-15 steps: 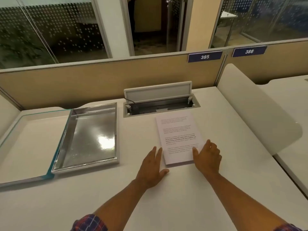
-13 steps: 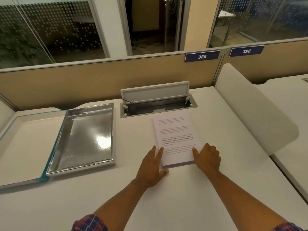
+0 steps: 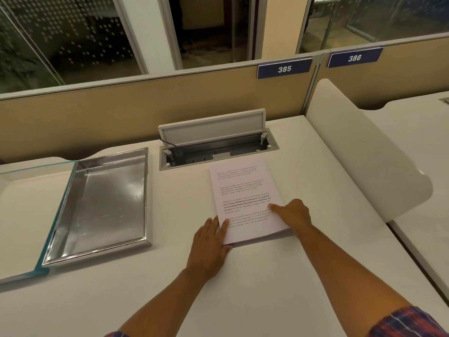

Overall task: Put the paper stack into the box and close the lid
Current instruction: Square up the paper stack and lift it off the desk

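Subject: paper stack (image 3: 245,198) flat on desk (image 3: 243,288) at 12 o'clock; open box (image 3: 102,205) at 9 | my left hand (image 3: 210,242) flat, fingers straight against its edge | my right hand (image 3: 295,215) pinches opposite edge, thumb atop | judged floppy, sheets liable to slide: clamp both long edges.

Both hands on the paper stack (image 3: 243,190): left hand (image 3: 210,242) flat along its left edge, right hand (image 3: 295,215) gripping the right edge, thumb on top. Silvery box (image 3: 104,203) lies open leftward on the tabletop (image 3: 243,288), lid (image 3: 26,220) alongside.
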The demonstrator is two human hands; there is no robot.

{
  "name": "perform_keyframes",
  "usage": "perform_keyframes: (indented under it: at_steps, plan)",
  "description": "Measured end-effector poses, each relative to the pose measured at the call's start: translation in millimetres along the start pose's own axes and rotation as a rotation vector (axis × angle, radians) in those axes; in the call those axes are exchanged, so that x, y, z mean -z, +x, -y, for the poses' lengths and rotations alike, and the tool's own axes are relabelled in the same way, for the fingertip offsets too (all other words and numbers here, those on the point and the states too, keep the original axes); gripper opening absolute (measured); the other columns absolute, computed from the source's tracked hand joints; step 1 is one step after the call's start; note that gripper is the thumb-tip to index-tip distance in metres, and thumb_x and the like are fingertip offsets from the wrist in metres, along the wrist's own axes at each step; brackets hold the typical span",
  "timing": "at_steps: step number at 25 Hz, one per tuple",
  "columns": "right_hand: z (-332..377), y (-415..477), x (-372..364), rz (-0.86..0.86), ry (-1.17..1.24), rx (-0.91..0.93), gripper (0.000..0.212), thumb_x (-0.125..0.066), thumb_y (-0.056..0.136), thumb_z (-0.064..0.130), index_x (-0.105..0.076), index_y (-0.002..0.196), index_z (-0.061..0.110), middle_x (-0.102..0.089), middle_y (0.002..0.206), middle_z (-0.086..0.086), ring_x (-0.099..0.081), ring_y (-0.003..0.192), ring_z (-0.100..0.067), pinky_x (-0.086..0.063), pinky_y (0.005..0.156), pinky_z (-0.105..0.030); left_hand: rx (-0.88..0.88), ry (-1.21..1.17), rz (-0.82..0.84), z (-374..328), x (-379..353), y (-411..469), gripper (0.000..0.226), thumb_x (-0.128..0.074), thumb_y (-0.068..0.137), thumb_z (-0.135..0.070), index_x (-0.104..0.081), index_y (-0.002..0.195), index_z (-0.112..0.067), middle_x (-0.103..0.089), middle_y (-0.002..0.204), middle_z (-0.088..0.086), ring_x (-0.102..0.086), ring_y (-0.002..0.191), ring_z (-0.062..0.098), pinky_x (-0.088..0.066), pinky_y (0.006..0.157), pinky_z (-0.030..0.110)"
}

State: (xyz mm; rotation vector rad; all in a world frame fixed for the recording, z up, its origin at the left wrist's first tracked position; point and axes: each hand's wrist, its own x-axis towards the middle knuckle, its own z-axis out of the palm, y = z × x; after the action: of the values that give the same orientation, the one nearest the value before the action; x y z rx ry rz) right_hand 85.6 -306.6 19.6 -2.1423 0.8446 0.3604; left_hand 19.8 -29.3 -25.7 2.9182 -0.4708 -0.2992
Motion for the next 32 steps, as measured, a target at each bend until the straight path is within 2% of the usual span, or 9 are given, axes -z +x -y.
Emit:
perform_keyframes:
  at_steps: [10, 14, 18, 21, 23, 26, 27, 30, 32]
  plan:
    - [20, 4, 2, 0.025, 0.258, 0.018, 0.048, -0.083, 0.082, 0.031, -0.061, 0.114, 0.004, -0.072, 0.117, -0.018, -0.072, 0.100, -0.035, -0.063, 0.088, -0.047, 0.008, -0.006, 0.006, 3, -3, 0, 0.076, -0.043, 0.108, -0.055, -0.011, 0.170, -0.026, -0.013, 0.180, 0.006, -0.016, 0.165, 0.031, -0.022, 0.132, 0.045]
    - [22, -2, -3, -0.080, 0.080, 0.058, 0.042, -0.080, 0.083, 0.031, -0.058, 0.107, 0.004, -0.072, 0.115, -0.017, -0.068, 0.091, -0.033, -0.061, 0.079, -0.041, 0.019, -0.038, 0.010, 2, -4, 0, 0.076, -0.044, 0.108, -0.055, -0.011, 0.170, -0.027, -0.013, 0.180, 0.005, -0.014, 0.166, 0.031, -0.018, 0.132, 0.045]
    - [25, -1, -4, -0.048, -0.050, 0.051, 0.044, -0.077, 0.082, 0.041, -0.058, 0.109, 0.012, -0.066, 0.106, -0.007, -0.066, 0.102, -0.033, -0.052, 0.103, -0.052, 0.016, -0.040, 0.001, 2, -4, 0, 0.076, -0.044, 0.108, -0.055, -0.012, 0.170, -0.027, -0.013, 0.180, 0.006, -0.014, 0.166, 0.031, -0.019, 0.132, 0.045]
    - [28, 5, 0, 0.033, 0.009, 0.038, 0.046, -0.080, 0.082, 0.042, -0.060, 0.110, 0.013, -0.068, 0.107, -0.006, -0.065, 0.102, -0.031, -0.048, 0.108, -0.054, 0.016, -0.037, 0.007, 3, -3, 0, 0.076, -0.043, 0.108, -0.056, -0.011, 0.170, -0.028, -0.012, 0.180, 0.005, -0.014, 0.166, 0.030, -0.019, 0.132, 0.045]
    - [30, 6, 4, 0.120, 0.202, 0.023, 0.054, -0.084, 0.081, 0.036, -0.062, 0.120, 0.007, -0.073, 0.113, -0.012, -0.071, 0.102, -0.034, -0.058, 0.097, -0.054, 0.016, -0.035, 0.008, 3, -3, 1, 0.076, -0.044, 0.108, -0.056, -0.011, 0.170, -0.028, -0.013, 0.180, 0.005, -0.014, 0.166, 0.030, -0.019, 0.132, 0.045]
    - [36, 7, 10, 0.201, 0.427, -0.019, 0.055, -0.086, 0.079, 0.025, -0.061, 0.123, 0.004, -0.075, 0.111, -0.019, -0.075, 0.089, -0.034, -0.064, 0.064, -0.042, 0.015, -0.053, 0.009, 4, -3, 0, 0.075, -0.045, 0.108, -0.054, -0.012, 0.170, -0.028, -0.014, 0.180, 0.006, -0.014, 0.166, 0.031, -0.019, 0.132, 0.046]
    - [37, 7, 11, 0.201, 0.448, -0.032, 0.058, -0.086, 0.078, 0.024, -0.059, 0.125, 0.004, -0.075, 0.112, -0.019, -0.075, 0.090, -0.036, -0.065, 0.062, -0.043, 0.013, -0.053, 0.011, 4, -3, 0, 0.075, -0.045, 0.108, -0.055, -0.012, 0.170, -0.028, -0.013, 0.180, 0.006, -0.014, 0.166, 0.031, -0.019, 0.132, 0.046]
    - [39, 13, 12, 0.161, 0.379, -0.056, 0.074, -0.086, 0.081, 0.021, -0.042, 0.138, 0.003, -0.068, 0.122, -0.021, -0.071, 0.107, -0.042, -0.064, 0.081, -0.056, 0.012, -0.050, 0.001, 4, -2, 0, 0.076, -0.044, 0.107, -0.056, -0.012, 0.170, -0.029, -0.013, 0.180, 0.005, -0.014, 0.166, 0.030, -0.019, 0.132, 0.045]
    - [40, 14, 13, 0.225, 0.369, -0.091, 0.070, -0.081, 0.086, 0.017, -0.039, 0.140, 0.001, -0.067, 0.121, -0.023, -0.071, 0.105, -0.041, -0.063, 0.068, -0.048, 0.004, -0.059, -0.007, 4, -4, 0, 0.076, -0.043, 0.107, -0.057, -0.011, 0.170, -0.029, -0.013, 0.180, 0.005, -0.014, 0.166, 0.030, -0.018, 0.132, 0.044]
